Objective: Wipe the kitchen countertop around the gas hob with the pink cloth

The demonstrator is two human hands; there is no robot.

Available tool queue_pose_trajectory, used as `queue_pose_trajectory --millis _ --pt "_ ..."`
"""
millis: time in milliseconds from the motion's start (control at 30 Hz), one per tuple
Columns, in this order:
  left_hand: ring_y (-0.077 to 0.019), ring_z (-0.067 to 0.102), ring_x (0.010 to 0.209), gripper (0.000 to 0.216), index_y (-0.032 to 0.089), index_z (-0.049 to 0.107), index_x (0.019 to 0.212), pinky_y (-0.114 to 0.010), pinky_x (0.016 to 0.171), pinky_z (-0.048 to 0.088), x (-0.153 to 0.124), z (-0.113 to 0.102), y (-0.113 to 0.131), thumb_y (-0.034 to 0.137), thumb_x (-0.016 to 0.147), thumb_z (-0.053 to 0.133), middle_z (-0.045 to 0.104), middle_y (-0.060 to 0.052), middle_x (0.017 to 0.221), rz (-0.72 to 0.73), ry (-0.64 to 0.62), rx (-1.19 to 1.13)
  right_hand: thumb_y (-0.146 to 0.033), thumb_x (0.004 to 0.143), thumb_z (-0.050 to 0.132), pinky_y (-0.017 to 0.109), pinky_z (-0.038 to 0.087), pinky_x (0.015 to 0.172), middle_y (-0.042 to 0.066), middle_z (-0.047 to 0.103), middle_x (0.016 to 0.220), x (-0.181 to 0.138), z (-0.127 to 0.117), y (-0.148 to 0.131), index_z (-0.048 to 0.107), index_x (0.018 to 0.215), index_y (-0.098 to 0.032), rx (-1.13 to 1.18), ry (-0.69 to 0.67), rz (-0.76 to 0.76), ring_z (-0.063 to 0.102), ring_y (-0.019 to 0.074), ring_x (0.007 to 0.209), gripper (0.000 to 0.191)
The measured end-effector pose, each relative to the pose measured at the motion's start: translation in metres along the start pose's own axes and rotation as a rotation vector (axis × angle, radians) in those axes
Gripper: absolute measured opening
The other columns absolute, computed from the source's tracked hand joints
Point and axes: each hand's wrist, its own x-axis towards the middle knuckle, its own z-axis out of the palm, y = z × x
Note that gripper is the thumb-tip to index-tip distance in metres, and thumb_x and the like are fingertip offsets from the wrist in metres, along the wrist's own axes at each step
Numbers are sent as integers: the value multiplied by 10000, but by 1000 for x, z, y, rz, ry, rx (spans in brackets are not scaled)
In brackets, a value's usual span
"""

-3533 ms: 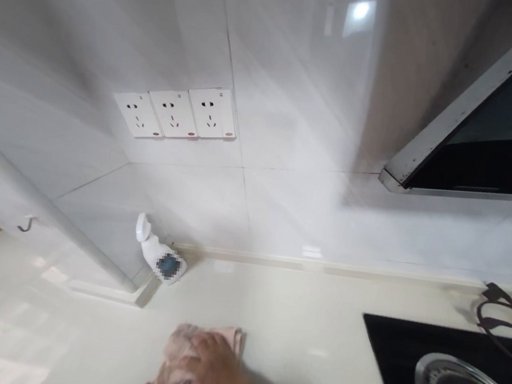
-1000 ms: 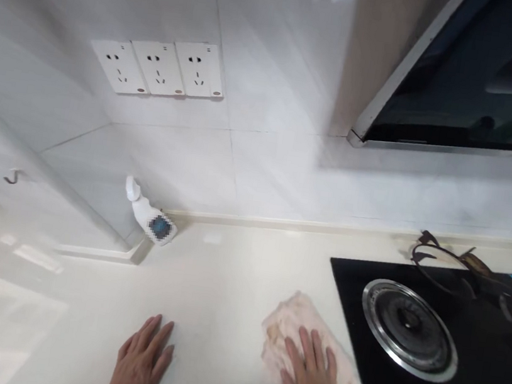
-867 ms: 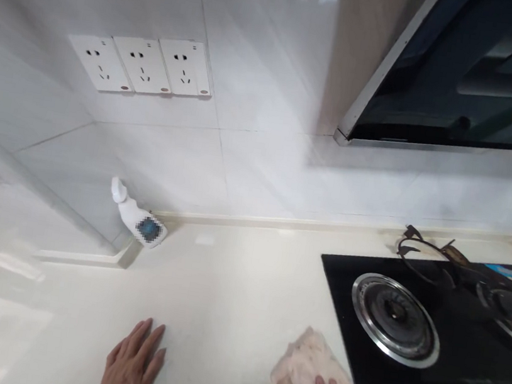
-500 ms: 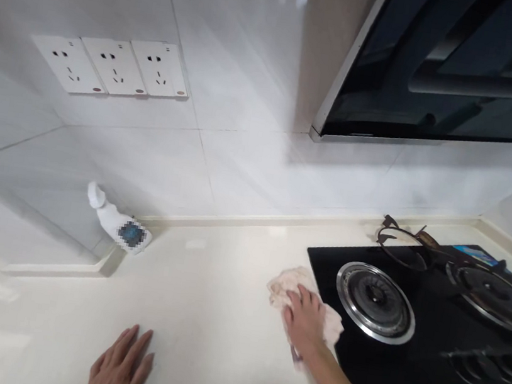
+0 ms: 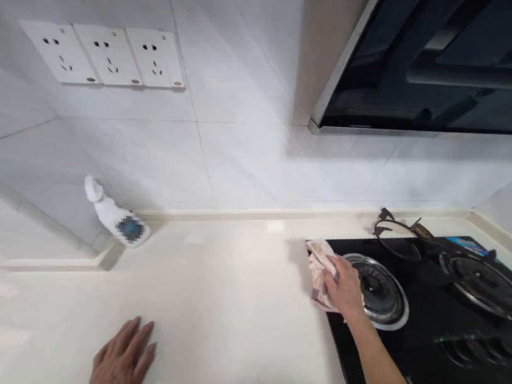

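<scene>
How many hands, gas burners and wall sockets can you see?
Hands: 2 (left hand, right hand)
Gas burners: 2 (left burner, right burner)
Wall sockets: 3 (left socket, middle socket, right socket)
Total: 7

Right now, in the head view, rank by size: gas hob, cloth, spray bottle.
Gas hob largest. Cloth and spray bottle look alike; the cloth is bunched under the right hand, so unranked.

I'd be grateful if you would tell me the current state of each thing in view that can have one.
Right hand, gripping the cloth over the hob's edge
Cloth, bunched, stained
Left hand, flat on the counter
Left burner, bare, no flame visible
Pan support, off its burner, at the hob's back
Sockets, nothing plugged in
</scene>
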Motion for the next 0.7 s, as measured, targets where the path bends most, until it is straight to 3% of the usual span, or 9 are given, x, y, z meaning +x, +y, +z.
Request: queue_pose_trajectory --millis 67,167,267,400,500,567,700 --pt "-280 421 1522 600 256 643 1457 -471 1198 354 1 -1 0 506 1003 343 555 -104 1579 -15 -21 5 -362 939 474 581 407 1092 158 537 1529 -2 5 3 676 1343 -217 -81 -18 25 490 378 1341 474" --pt "-273 408 1531 589 266 628 1472 -471 1212 340 2 -2 0 492 1003 353 518 -86 1618 -22 -51 0 -333 926 509 634 368 1078 179 487 1584 -29 16 -11 679 1340 -214 -172 -59 -10 441 422 1369 464" --pt "-274 401 1538 586 275 617 1480 -477 1219 336 4 -2 -1 491 991 377 507 -83 1625 -27 -45 -16 -342 943 530 584 399 1029 148 511 1571 -80 16 -32 676 1330 -247 -213 -103 -86 487 386 1297 425" --pt "-289 402 1539 612 266 615 1477 -495 1201 355 5 -2 0 519 989 346 502 -99 1625 -30 -39 -31 -326 910 609 483 432 977 106 649 1368 -164 2 -38 705 1234 -283 -212 -136 -177 552 319 1178 340" --pt "-287 401 1541 650 249 615 1473 -503 1198 354 6 -4 2 540 990 292 495 -108 1630 -38 -48 -32 -278 841 665 433 444 947 75 663 1305 -213 -5 -18 686 1207 -305 -168 -127 -327 575 286 1111 367" --pt "-279 392 1547 655 253 612 1472 -504 1199 352 7 -5 3 543 985 286 494 -103 1632 -46 -59 -36 -217 801 664 402 453 928 69 663 1275 -227 -7 3 674 1180 -296 -135 -105 -393 582 271 1093 387" --pt "-281 393 1546 659 248 606 1472 -513 1199 356 8 -7 3 542 970 299 499 -106 1630 -57 -71 -61 -195 826 609 426 469 924 109 653 1224 -217 -22 53 672 1144 -252 -143 46 -269 590 281 1062 330"
